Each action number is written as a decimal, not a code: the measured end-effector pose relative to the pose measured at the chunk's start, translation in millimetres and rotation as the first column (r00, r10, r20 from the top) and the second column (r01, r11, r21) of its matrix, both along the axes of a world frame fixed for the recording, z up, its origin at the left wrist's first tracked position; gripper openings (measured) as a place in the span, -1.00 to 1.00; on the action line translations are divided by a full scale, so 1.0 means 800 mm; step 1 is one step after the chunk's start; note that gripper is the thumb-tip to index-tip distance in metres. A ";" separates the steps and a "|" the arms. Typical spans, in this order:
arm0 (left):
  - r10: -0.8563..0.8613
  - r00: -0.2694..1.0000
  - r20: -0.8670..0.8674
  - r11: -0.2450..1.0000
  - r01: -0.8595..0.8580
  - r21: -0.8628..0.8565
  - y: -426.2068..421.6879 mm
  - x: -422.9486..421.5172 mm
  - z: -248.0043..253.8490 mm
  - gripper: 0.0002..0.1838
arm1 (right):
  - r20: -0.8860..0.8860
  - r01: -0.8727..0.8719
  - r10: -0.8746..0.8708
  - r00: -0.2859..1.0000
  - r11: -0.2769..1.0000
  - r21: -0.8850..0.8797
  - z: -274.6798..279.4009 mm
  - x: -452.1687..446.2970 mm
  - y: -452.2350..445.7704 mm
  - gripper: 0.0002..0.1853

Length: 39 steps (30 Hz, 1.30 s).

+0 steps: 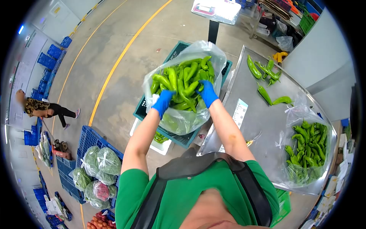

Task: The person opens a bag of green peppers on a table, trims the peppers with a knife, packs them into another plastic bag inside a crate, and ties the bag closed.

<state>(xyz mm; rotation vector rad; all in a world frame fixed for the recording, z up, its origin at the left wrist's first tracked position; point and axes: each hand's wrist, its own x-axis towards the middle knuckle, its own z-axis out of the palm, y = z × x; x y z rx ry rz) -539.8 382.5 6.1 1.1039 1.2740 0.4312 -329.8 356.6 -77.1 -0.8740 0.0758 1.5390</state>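
A clear plastic bag [183, 124] full of long green peppers [173, 78] lies open in a dark green crate [139, 110] in front of me. My left hand [164, 102], in a blue glove, rests at the near left side of the pepper heap; its fingertips are smeared by motion. On the right side of the heap, my right hand [208, 93], also blue-gloved, has its fingers curled round a green pepper [191, 88]. The undersides of both hands are hidden.
A steel table [255, 131] at the right carries loose peppers [253, 68], a label strip [239, 112] and another bag of peppers [309, 143]. A scale [217, 10] stands beyond the crate. Bagged vegetables [108, 160] sit on a blue pallet [89, 141]; a person [49, 110] walks at far left.
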 end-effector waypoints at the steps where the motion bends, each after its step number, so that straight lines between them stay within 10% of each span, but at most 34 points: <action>1: -0.138 0.985 -0.109 0.962 0.159 0.223 -0.002 -0.019 -0.046 -0.52 | 0.089 0.035 -0.027 0.996 0.995 -0.089 -0.006 -0.002 0.004 -0.58; 2: -0.276 0.951 -0.139 0.866 0.309 0.394 0.006 -0.052 -0.139 -0.35 | 0.160 0.095 -0.073 0.984 0.986 -0.138 0.001 -0.011 -0.001 -0.57; 3: -0.358 0.857 -0.370 0.734 0.503 0.456 -0.027 -0.066 -0.102 -0.24 | 0.241 0.089 -0.064 0.968 0.991 -0.095 0.003 -0.013 -0.011 -0.57; 7: -0.549 0.301 -0.780 0.473 0.881 0.008 -0.136 -0.083 0.057 -0.28 | 0.722 -0.073 0.009 0.691 0.996 0.057 0.028 -0.027 -0.059 -0.36; 9: -0.514 0.473 -0.715 0.335 0.879 0.340 -0.165 -0.082 0.095 -0.55 | 0.994 -0.232 0.001 0.112 0.972 0.025 0.016 -0.043 -0.077 -0.21; 11: -0.515 0.514 -0.686 0.220 0.853 0.473 -0.168 -0.073 0.126 -0.65 | 0.963 -0.399 0.187 -0.196 0.882 -0.252 0.039 -0.058 -0.105 -0.06; 16: -0.501 0.462 -0.732 0.078 0.866 0.494 -0.166 -0.061 0.108 -0.74 | 0.728 -0.355 0.298 -0.618 0.720 -0.596 0.108 -0.080 -0.165 -0.20; 19: -0.449 0.454 -0.770 -0.044 0.849 0.526 -0.180 -0.063 0.097 -0.79 | 0.865 -0.786 0.233 -0.445 0.361 -0.502 0.136 -0.085 -0.155 -0.35; 22: -0.414 0.373 -0.831 0.011 0.914 0.404 -0.187 -0.060 0.115 -0.76 | 0.905 -0.732 -0.082 -0.417 0.621 -0.281 0.123 -0.091 -0.178 -0.49; 25: -0.208 0.552 -0.807 0.064 0.831 0.552 -0.200 -0.053 0.140 -0.56 | 0.986 -0.486 0.123 0.115 0.872 -0.052 0.165 -0.012 -0.221 -0.59; 26: -0.210 0.529 -0.822 0.147 0.848 0.509 -0.206 -0.050 0.150 -0.38 | 0.934 -0.272 -0.092 0.345 0.943 0.194 0.118 0.041 -0.248 -0.62; 29: -0.097 0.677 -0.730 0.221 0.730 0.647 -0.231 -0.030 0.182 -0.36 | 0.989 0.242 -0.076 -0.127 0.965 0.105 0.114 0.227 -0.383 -0.53; 30: -0.146 0.712 -0.687 0.224 0.700 0.678 -0.238 -0.023 0.181 -0.37 | 0.903 0.294 0.099 -0.417 0.955 0.031 0.085 0.311 -0.459 -0.45; 32: -0.229 0.779 -0.584 0.245 0.627 0.739 -0.255 -0.002 0.177 -0.39 | 0.646 0.626 0.557 -0.521 0.764 -0.153 -0.029 0.474 -0.659 -0.31; 33: -0.262 0.794 -0.549 0.217 0.603 0.768 -0.265 0.016 0.171 -0.43 | 0.476 0.733 0.866 -0.150 0.421 -0.534 0.057 0.446 -0.677 -0.20; 35: -0.305 0.763 -0.571 0.167 0.633 0.756 -0.298 0.056 0.155 -0.47 | 0.429 0.714 0.894 -0.130 0.385 -0.585 -0.057 0.529 -0.860 0.25; 37: -0.392 0.709 -0.587 0.104 0.668 0.737 -0.316 0.107 0.134 -0.54 | 0.154 0.634 0.985 -0.079 0.169 -0.754 0.090 0.430 -0.784 0.21; 39: -0.505 0.617 -0.604 0.035 0.714 0.700 -0.336 0.160 0.130 -0.58 | 0.377 0.635 0.915 -0.141 0.376 -0.675 -0.003 0.496 -0.851 0.14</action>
